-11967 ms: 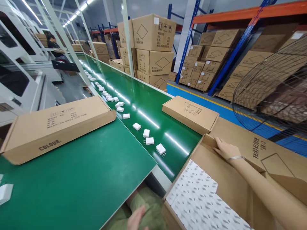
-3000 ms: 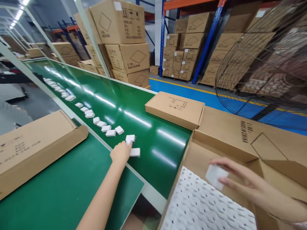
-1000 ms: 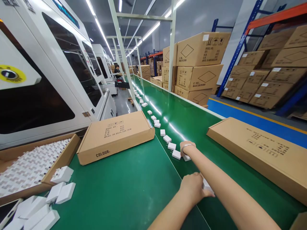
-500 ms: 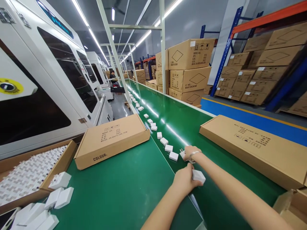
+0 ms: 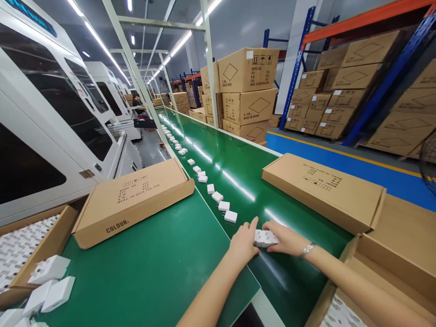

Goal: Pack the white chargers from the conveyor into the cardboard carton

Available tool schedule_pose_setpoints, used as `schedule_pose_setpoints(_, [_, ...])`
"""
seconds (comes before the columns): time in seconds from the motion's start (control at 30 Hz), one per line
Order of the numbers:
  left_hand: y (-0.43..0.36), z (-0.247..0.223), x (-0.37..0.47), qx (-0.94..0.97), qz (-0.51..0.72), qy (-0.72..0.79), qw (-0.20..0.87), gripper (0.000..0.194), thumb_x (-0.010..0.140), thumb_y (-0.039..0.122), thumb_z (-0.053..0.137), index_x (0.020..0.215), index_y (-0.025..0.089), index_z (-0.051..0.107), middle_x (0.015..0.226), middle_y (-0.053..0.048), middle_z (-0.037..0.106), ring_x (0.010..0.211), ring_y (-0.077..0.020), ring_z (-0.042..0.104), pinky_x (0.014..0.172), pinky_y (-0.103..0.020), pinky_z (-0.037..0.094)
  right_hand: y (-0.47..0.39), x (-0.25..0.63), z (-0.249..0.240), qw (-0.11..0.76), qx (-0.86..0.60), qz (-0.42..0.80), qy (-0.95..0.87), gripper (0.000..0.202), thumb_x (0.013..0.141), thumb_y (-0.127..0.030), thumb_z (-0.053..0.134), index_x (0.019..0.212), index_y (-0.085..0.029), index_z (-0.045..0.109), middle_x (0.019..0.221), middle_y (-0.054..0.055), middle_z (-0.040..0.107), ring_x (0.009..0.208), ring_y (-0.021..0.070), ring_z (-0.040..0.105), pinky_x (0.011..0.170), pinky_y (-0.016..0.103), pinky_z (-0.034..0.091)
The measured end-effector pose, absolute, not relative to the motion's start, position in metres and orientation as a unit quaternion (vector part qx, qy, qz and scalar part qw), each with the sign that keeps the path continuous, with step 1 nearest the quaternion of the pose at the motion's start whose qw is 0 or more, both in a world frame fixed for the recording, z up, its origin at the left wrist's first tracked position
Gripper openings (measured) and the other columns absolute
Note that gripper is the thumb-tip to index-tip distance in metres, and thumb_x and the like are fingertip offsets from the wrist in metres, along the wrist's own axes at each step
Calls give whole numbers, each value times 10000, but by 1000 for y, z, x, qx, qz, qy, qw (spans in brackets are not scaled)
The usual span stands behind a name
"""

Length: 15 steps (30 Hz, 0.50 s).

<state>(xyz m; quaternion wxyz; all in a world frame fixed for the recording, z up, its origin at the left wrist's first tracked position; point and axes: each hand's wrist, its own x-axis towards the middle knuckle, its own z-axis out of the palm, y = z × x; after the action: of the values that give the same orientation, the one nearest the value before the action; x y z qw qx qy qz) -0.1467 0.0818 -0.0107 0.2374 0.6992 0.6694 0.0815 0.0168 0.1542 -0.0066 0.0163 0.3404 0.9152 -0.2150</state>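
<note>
Over the green conveyor belt, white power adapters (image 5: 265, 238) sit side by side between my two hands. My left hand (image 5: 243, 241) is closed around their left end, its index finger sticking up. From the right, my right hand (image 5: 286, 238) grips the other end, thumb and fingers curled in. How many adapters are held I cannot tell, as my fingers cover parts. A line of loose white adapters (image 5: 230, 216) runs along the belt's left side, the closest one just beyond my left hand.
A closed carton (image 5: 136, 200) lies on the green table (image 5: 146, 263) at left; another closed carton (image 5: 323, 190) rests across the belt. An open carton (image 5: 391, 263) at lower right holds white pieces. More adapters (image 5: 57, 294) lie at lower left beside a filled box (image 5: 44, 268). A person (image 5: 137, 102) is far back.
My hands have come together, bringing adapters side by side; my right hand has left the row on the belt. The view has swung right, showing more of the open carton.
</note>
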Motion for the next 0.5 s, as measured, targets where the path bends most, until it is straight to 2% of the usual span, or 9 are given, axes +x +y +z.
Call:
schedule_pose_setpoints(0.03, [80, -8, -149, 702, 75, 661, 254, 972, 604, 243, 668, 1371, 242, 72, 1222, -77, 441, 1038, -242, 495, 815, -311, 445, 153, 17, -5, 13, 334, -200, 921, 565, 557, -299, 730, 1065, -203, 500, 1057, 75, 562, 883, 232, 565, 725, 319, 451])
schedule_pose_setpoints(0.1, [77, -1, -154, 708, 53, 650, 273, 966, 639, 193, 609, 1382, 237, -7, 1286, -98, 400, 1009, -251, 534, 809, -319, 445, 149, 17, 1, 2, 319, -163, 934, 715, 558, -398, 730, 1181, -200, 437, 1182, 121, 500, 989, 287, 515, 789, 383, 430])
schedule_pose_setpoints(0.13, [76, 3, -156, 708, 44, 649, 273, 884, 677, 162, 546, 1383, 224, 17, 1291, -108, 404, 998, -252, 546, 807, -324, 442, 147, 15, 4, -2, 308, -145, 940, 729, 597, -449, 695, 1216, -195, 408, 1220, 135, 471, 1028, 301, 489, 810, 400, 416])
schedule_pose_setpoints(0.2, [75, 8, -159, 697, 35, 666, 261, 674, 739, 100, 410, 1357, 185, 156, 1223, -120, 484, 965, -248, 570, 790, -334, 442, 142, 10, 9, -1, 277, -115, 954, 626, 714, -510, 565, 1229, -195, 401, 1203, 132, 489, 1018, 286, 489, 781, 381, 419])
schedule_pose_setpoints(0.3, [76, 7, -161, 655, 48, 722, 218, 426, 783, 58, 299, 1188, 166, 376, 992, -91, 618, 889, -225, 602, 727, -316, 450, 136, -1, 7, 18, 235, -79, 969, 457, 815, -496, 412, 1150, -191, 474, 991, 108, 594, 833, 242, 560, 602, 301, 408])
schedule_pose_setpoints(0.37, [77, 2, -162, 642, 66, 741, 189, 324, 806, 69, 295, 1074, 187, 434, 893, -57, 639, 853, -195, 611, 700, -284, 445, 134, -6, 0, 30, 225, -55, 972, 431, 841, -481, 373, 1105, -167, 506, 862, 107, 615, 712, 227, 577, 506, 268, 344])
schedule_pose_setpoints(0.5, [78, -8, -163, 666, 72, 723, 170, 221, 835, 117, 316, 948, 216, 477, 885, -25, 638, 845, -164, 603, 696, -267, 430, 133, -9, -15, 42, 219, -25, 974, 500, 858, -522, 330, 1105, -129, 516, 766, 124, 626, 608, 224, 585, 446, 249, 231])
